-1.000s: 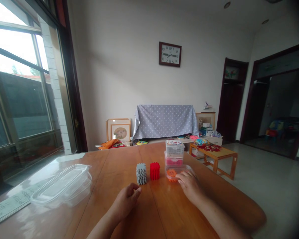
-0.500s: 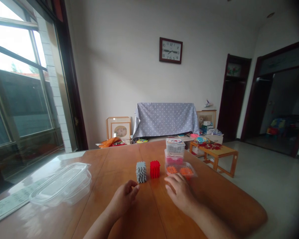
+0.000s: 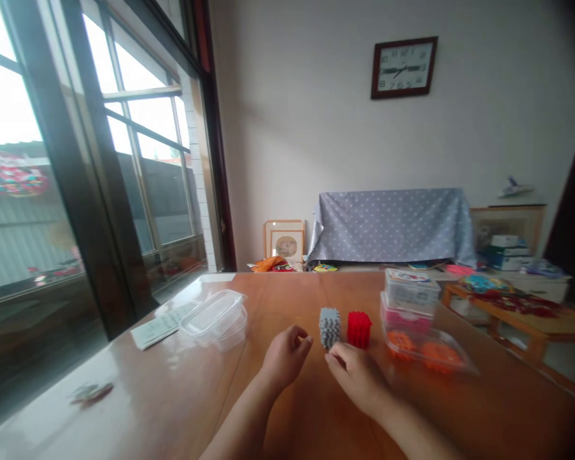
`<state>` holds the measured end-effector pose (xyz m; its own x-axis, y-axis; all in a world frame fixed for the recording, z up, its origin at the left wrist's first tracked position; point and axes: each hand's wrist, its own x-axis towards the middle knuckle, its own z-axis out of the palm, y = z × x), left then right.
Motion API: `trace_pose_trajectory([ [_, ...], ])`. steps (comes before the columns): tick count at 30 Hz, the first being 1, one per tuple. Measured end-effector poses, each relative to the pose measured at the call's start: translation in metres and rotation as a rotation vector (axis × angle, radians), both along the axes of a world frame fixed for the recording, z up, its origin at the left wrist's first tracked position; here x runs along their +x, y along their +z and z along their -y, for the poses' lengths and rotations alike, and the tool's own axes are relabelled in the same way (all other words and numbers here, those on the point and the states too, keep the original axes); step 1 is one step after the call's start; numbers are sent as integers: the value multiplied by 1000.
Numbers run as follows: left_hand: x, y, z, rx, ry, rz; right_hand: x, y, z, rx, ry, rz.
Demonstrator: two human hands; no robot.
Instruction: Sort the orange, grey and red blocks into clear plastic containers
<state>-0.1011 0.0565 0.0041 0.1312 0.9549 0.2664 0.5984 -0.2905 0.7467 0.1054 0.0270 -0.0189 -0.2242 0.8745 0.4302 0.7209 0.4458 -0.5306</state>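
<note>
A grey block of stacked toothed pieces (image 3: pixel 329 327) and a red one (image 3: pixel 359 328) stand side by side on the wooden table (image 3: pixel 182 409). My left hand (image 3: pixel 284 359) rests just left of the grey block, fingers curled loosely with nothing seen in them. My right hand (image 3: pixel 357 378) lies palm down right below the two blocks, fingertips close to the grey one, fingers together. A clear tray with orange pieces (image 3: pixel 426 355) lies to the right of my right hand.
Two stacked lidded boxes (image 3: pixel 409 299), the lower one pink inside, stand behind the orange tray. An empty clear container (image 3: pixel 214 317) and a paper sheet (image 3: pixel 156 327) lie at the left. A small dark object (image 3: pixel 90 391) sits near the left edge by the window.
The view has swung to the left. My right hand has left the orange tray and drawn in below the grey and red blocks. My left hand stays by the grey block.
</note>
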Motion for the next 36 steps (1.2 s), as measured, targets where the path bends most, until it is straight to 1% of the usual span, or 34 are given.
trace_pose_trajectory([
  [3, -13, 6, -1, 86, 144, -18, 4, -23, -6, -91, 73, 17],
  [5, -21, 11, 0, 158, 236, -28, 9, -34, -8, -123, 94, 15],
  [7, -30, 18, 2, 233, 317, -57, 13, -40, -9, -146, 99, 16],
  [10, -44, 29, 6, 310, 456, -187, 16, -44, -10, -169, 105, 20],
  [12, -55, 34, 8, 329, 583, -295, 16, -46, -12, -184, 114, 13],
  [14, -68, 37, 9, 322, 721, -368, 17, -50, -15, -198, 124, -3],
  [16, -80, 35, 7, 293, 842, -405, 19, -54, -18, -206, 135, -15],
  [18, -90, 31, 4, 248, 928, -424, 20, -57, -20, -212, 146, -15],
  [20, -96, 26, 0, 209, 962, -438, 21, -59, -22, -216, 151, -9],
  [22, -98, 24, -2, 196, 967, -450, 21, -59, -22, -215, 158, -7],
  [25, -96, 25, -2, 214, 976, -460, 21, -57, -21, -212, 177, -9],
  [28, -94, 30, 1, 244, 991, -457, 21, -53, -17, -214, 184, -21],
  [32, -89, 39, 7, 296, 931, -485, 18, -45, -11, -222, 167, -43],
  [36, -69, 54, 21, 365, 886, -512, 16, -36, -7, -227, 157, -64],
])
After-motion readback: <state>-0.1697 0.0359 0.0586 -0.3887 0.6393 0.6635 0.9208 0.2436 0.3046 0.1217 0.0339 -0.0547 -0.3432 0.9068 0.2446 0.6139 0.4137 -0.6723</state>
